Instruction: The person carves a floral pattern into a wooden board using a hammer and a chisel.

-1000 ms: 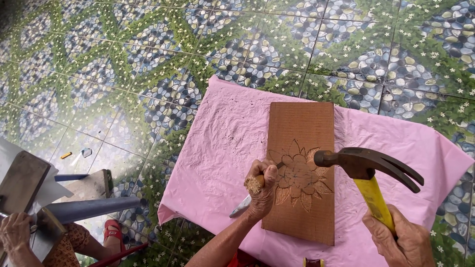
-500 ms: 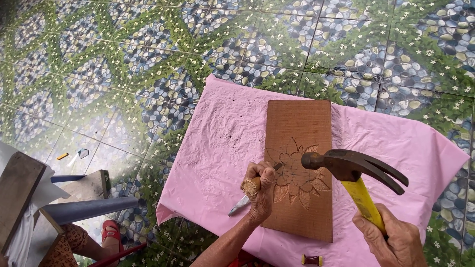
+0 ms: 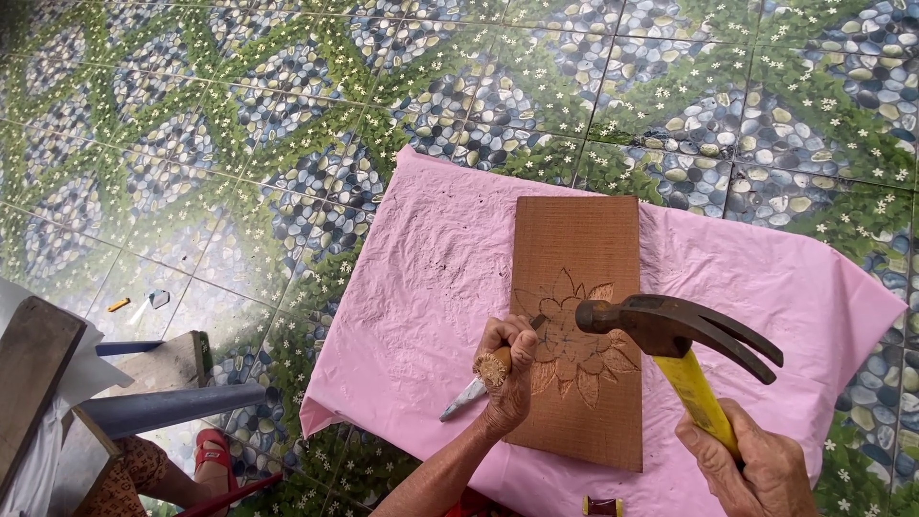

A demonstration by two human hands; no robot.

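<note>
Right now the wooden board [image 3: 577, 325] lies flat on a pink sheet [image 3: 421, 287] spread over the worktop, its long side running from near to far. A flower outline is cut into its nearer half, with petals and leaves around a round centre; the far half is bare, smooth wood. Judging by that, the outline looks laid out but the carving seems shallow, so most of the relief work appears left to do.

The left hand [image 3: 505, 373] is closed around a chisel [image 3: 500, 359] with a wooden handle, its blade tip set on the left side of the flower. The right hand [image 3: 756, 469] is wrapped around the yellow handle of a claw hammer [image 3: 670, 330], whose dark head hangs just right of the chisel handle, above the flower and not touching it.

A second metal blade [image 3: 462, 398] lies on the sheet just left of the board, partly hidden under the left hand. A small dark red spool-like thing [image 3: 601, 505] sits at the near edge. Beyond the sheet, a floor of pebble-and-flower patterned tiles [image 3: 287, 115] shows. At the near left stand wooden pieces [image 3: 38, 373] and a grey tube [image 3: 163, 407], with a red sandal [image 3: 212, 455] beside them, all well apart from the board. Nothing lies across the bare wood.
</note>
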